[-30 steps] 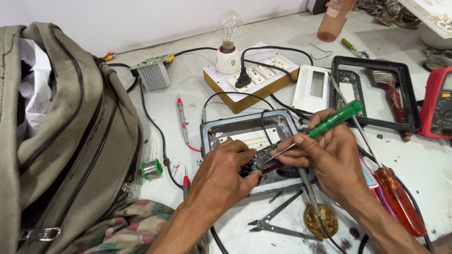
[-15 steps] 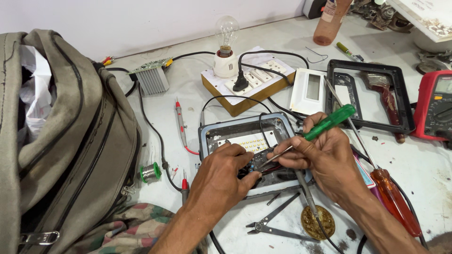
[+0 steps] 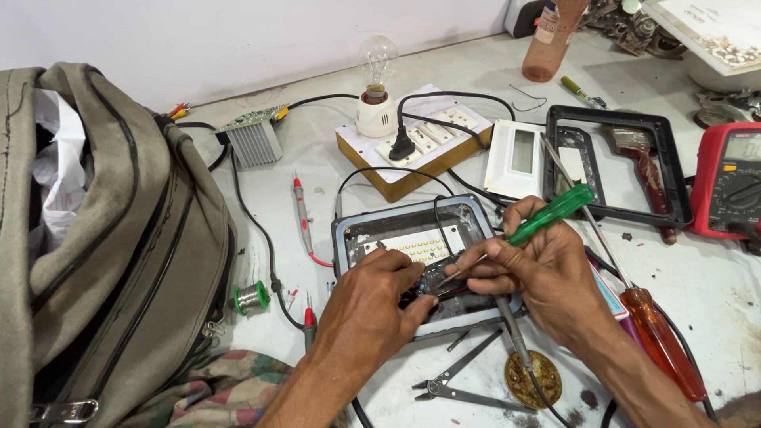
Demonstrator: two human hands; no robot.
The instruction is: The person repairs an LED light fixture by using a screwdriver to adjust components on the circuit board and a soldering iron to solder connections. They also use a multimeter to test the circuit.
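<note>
Here, hands: right (image 3: pixel 547 273) clamped on translucent green-handled screwdriver (image 3: pixel 547 215), left (image 3: pixel 372 301) gripping small dark circuit board (image 3: pixel 432 287) over grey rectangular housing (image 3: pixel 412 230).

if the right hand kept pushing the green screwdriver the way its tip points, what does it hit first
The right hand angles the green screwdriver down and left. On that line the tip would probably first meet the small dark circuit board that the left hand steadies inside the grey lamp housing. Depth is hard to judge.
</note>
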